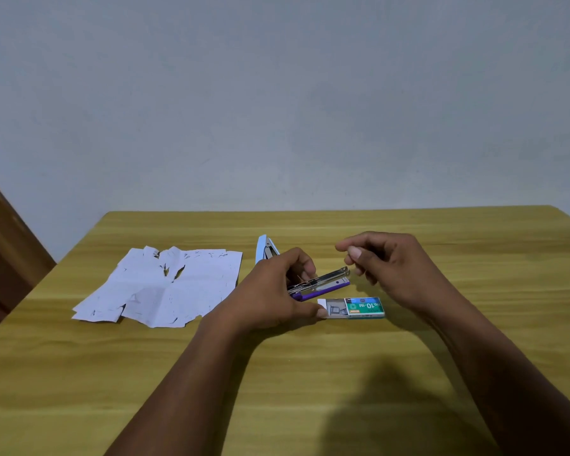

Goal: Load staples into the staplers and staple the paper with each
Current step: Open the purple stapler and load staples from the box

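My left hand (273,291) grips the rear of a purple stapler (326,284) lying on the table, its metal staple channel raised and exposed. My right hand (385,268) hovers just right of the channel's front tip, thumb and forefinger pinched together; whether a strip of staples sits between them I cannot tell. A green staple box (362,307), its white tray slid partly out to the left, lies just in front of the stapler. A light blue stapler (264,250) stands opened behind my left hand. Crumpled, torn white paper (165,287) lies to the left.
Everything rests on a yellow wood-grain table (310,373) pushed against a plain grey wall. A brown wooden edge (4,258) shows at the far left beyond the table.
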{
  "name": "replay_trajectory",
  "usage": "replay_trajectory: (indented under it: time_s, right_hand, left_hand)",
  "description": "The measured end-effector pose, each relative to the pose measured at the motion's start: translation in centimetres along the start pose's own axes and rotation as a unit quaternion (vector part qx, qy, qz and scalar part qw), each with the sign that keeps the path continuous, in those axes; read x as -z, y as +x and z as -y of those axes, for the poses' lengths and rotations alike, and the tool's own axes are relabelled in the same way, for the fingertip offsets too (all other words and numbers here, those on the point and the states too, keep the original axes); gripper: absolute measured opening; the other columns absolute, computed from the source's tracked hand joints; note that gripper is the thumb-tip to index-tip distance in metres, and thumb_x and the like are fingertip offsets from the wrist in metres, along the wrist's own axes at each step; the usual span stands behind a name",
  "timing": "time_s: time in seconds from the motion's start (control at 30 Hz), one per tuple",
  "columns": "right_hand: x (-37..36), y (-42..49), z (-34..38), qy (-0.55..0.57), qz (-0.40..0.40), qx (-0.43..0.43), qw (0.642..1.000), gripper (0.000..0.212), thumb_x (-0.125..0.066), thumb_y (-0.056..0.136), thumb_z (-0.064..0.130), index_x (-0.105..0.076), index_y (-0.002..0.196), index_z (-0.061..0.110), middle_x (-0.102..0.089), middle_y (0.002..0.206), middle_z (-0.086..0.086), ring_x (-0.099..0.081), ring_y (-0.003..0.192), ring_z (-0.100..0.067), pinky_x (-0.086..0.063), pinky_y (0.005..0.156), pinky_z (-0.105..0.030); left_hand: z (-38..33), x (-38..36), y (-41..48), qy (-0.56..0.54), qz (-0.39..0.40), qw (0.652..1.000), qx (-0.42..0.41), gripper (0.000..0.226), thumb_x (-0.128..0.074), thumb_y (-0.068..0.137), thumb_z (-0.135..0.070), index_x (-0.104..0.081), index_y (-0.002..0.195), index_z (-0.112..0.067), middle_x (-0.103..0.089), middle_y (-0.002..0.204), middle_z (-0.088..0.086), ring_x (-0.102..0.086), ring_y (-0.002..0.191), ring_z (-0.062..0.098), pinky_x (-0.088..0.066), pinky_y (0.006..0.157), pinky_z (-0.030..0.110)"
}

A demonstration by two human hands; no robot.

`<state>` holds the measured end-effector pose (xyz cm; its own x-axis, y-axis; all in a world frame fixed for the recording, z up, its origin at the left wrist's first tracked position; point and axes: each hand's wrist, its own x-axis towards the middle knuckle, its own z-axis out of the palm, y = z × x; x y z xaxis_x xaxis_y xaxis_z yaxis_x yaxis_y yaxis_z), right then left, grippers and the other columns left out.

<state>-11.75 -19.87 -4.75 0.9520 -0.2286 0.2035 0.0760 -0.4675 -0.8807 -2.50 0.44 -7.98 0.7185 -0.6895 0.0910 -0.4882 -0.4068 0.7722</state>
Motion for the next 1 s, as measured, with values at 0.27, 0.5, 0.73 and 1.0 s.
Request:
replay_trajectory:
  time_s: [0.27, 0.5, 0.73, 1.0]
  right_hand:
    - [-0.3, 2.1, 0.4, -0.030, 0.026, 0.024, 0.999, 0.016, -0.062, 0.096, 0.012, -0.074, 0.105, 0.013, -0.079, 0.090, -0.001, -0.071, 0.073, -0.012, -0.049, 0.060, -0.013]
    - [-0.6, 2.4, -0.5, 0.023, 0.015, 0.008, 1.000, 0.012, -0.080, 0.079, 0.008, -0.076, 0.091, 0.007, -0.076, 0.080, -0.012, -0.072, 0.071, -0.016, -0.055, 0.061, -0.018]
    - [-0.6, 1.6, -2.0, -0.092, -0.017, 0.055, 0.994, 0.013, -0.079, 0.081, 0.011, -0.078, 0.088, 0.021, -0.076, 0.084, 0.007, -0.071, 0.080, -0.006, -0.055, 0.068, -0.020]
    - [-1.3, 1.1, -2.3, -0.109, 0.043, 0.028, 0.993, 0.012, -0.080, 0.081, 0.018, -0.078, 0.085, 0.029, -0.075, 0.080, 0.018, -0.067, 0.073, -0.004, -0.053, 0.067, -0.031]
  left_hand:
    - [0.3, 0.0, 0.4, 0.053, -0.027, 0.998, -0.006, 0.026, -0.081, 0.080, -0.018, -0.071, 0.104, -0.021, -0.070, 0.091, -0.008, -0.063, 0.075, 0.003, -0.047, 0.066, 0.008]
    - [0.8, 0.2, 0.5, 0.042, -0.044, 0.998, -0.002, 0.035, -0.087, 0.075, -0.024, -0.070, 0.105, -0.028, -0.073, 0.089, -0.012, -0.067, 0.083, 0.005, -0.057, 0.077, 0.024]
    - [1.1, 0.2, 0.6, 0.030, -0.045, 0.999, 0.001, 0.031, -0.089, 0.073, -0.022, -0.073, 0.100, -0.027, -0.074, 0.087, -0.012, -0.069, 0.082, 0.008, -0.058, 0.077, 0.028]
    - [1.1, 0.2, 0.7, 0.021, -0.047, 0.999, 0.001, 0.029, -0.090, 0.073, -0.022, -0.074, 0.097, -0.026, -0.074, 0.088, -0.009, -0.069, 0.081, 0.010, -0.052, 0.068, 0.015]
